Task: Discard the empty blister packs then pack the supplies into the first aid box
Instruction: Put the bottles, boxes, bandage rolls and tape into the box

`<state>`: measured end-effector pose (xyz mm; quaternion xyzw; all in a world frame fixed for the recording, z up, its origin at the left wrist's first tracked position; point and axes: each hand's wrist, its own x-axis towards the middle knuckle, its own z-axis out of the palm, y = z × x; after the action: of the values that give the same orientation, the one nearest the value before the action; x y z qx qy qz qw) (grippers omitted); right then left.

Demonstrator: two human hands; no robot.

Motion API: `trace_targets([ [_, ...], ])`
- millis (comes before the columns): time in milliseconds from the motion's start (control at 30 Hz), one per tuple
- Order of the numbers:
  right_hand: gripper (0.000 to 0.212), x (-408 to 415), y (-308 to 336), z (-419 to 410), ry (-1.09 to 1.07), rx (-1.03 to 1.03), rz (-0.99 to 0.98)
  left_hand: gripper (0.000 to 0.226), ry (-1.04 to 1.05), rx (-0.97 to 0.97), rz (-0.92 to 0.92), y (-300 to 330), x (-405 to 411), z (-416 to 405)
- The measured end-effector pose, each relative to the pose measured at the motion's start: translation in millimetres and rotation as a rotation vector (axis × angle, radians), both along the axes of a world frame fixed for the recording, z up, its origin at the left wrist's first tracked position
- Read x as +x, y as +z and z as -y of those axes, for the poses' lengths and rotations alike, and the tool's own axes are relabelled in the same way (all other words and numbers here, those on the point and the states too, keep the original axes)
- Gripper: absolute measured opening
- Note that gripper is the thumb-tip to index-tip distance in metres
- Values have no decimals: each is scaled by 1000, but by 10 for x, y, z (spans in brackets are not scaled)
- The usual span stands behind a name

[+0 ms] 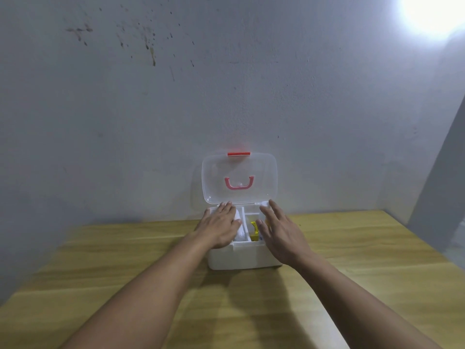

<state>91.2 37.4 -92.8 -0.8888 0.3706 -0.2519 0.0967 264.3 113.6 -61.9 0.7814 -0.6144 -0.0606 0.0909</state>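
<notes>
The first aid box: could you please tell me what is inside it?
In the first aid box, a white item and yellow item show; the left hand and right hand cover the rest.

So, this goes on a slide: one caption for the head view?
Both hands, left and right, spread flat over the open first aid box on a wooden table.

Open first aid box point(241, 258) on table point(364, 273), against wall point(226, 96).

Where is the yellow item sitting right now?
In the head view, the yellow item lies inside the open first aid box, right of its centre divider, between the left hand and right hand.
</notes>
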Motion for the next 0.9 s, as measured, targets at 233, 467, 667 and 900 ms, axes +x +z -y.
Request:
trace_targets([
  [233,54,-11,9,24,8,15,15,43,76,-476,-212,248,201,-568],
  [467,53,3,13,36,5,10,20,56,351,-23,-233,-121,708,-1702],
  [667,50,14,32,6,-9,9,13,85,317,1,-360,-409,793,-2095],
  [900,52,17,37,-8,-14,28,9,41,293,-120,-203,-518,620,-2027],
])
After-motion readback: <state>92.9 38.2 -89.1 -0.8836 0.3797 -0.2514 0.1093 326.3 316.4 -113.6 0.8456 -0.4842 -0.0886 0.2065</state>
